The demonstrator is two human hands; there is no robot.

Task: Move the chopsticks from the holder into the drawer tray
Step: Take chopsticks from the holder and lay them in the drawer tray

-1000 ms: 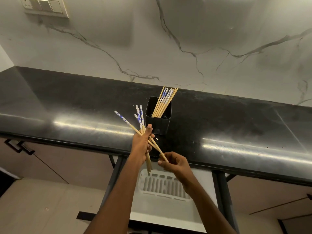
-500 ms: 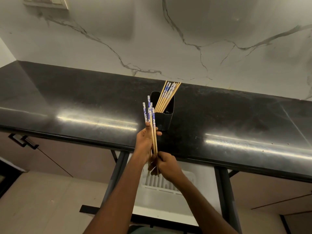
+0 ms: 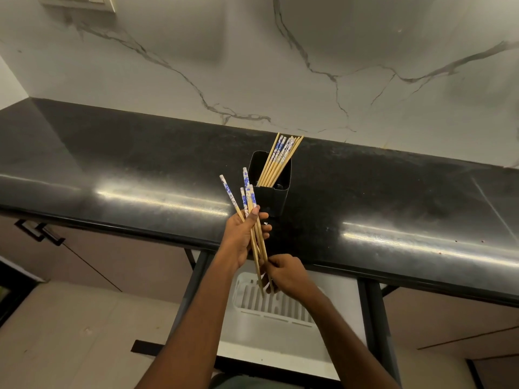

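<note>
The left hand [image 3: 242, 237] grips a loose bundle of chopsticks [image 3: 250, 209], blue-and-white patterned ends fanned upward, just near of the black holder [image 3: 273, 196] on the dark desk [image 3: 112, 175]. The right hand [image 3: 286, 273] pinches the bundle's lower tips above the white drawer tray [image 3: 280, 327]. More chopsticks [image 3: 279, 161] lean in the holder; no readable writing shows anywhere.

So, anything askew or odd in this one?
Only the bundle of chopsticks in the left hand: its blue-patterned tops splay apart, one leaning well left of the rest, while the right hand pinches the lower ends. The holder stands upright; nothing spilled.
</note>
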